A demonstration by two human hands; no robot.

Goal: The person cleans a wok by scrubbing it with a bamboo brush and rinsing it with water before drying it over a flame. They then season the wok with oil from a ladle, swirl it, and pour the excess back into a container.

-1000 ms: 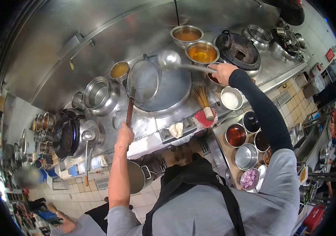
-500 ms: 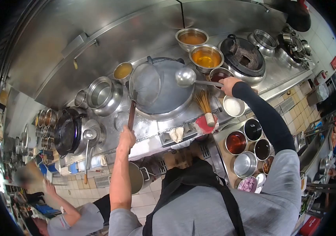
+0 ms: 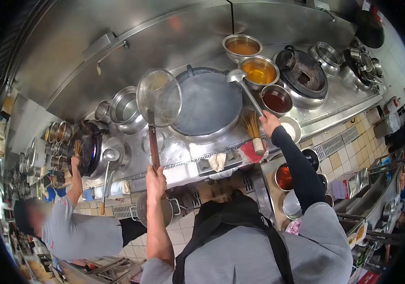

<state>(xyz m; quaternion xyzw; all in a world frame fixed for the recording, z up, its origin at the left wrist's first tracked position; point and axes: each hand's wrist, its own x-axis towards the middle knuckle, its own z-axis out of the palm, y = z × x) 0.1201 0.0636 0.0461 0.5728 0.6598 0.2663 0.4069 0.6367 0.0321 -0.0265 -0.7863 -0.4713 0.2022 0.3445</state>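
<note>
My left hand [image 3: 156, 183] is closed round the wooden handle of a mesh strainer [image 3: 159, 98], whose round net is raised at the left edge of a large wok [image 3: 205, 104]. The wok sits in the middle of the stove, its inside grey and hazy. In my right hand [image 3: 270, 124] is the handle of a metal ladle [image 3: 236, 75]. The ladle's bowl is at the wok's upper right edge, beside a bowl of yellow-orange liquid [image 3: 260, 72]. Below the wok's right side, a bamboo brush [image 3: 252, 125] stands near my right hand.
A bowl of brown liquid [image 3: 242, 46], a pot of dark red sauce [image 3: 276, 101] and a second burner [image 3: 302, 75] are on the right. At the left, a co-worker [image 3: 79, 227] holds a brush over another wok [image 3: 86, 149]. A white cloth [image 3: 217, 162] lies at the front edge.
The strainer has moved left and been raised off the wok. The ladle has shifted right and up toward the yellow-orange liquid. The co-worker now reaches into the left wok with a brush.
</note>
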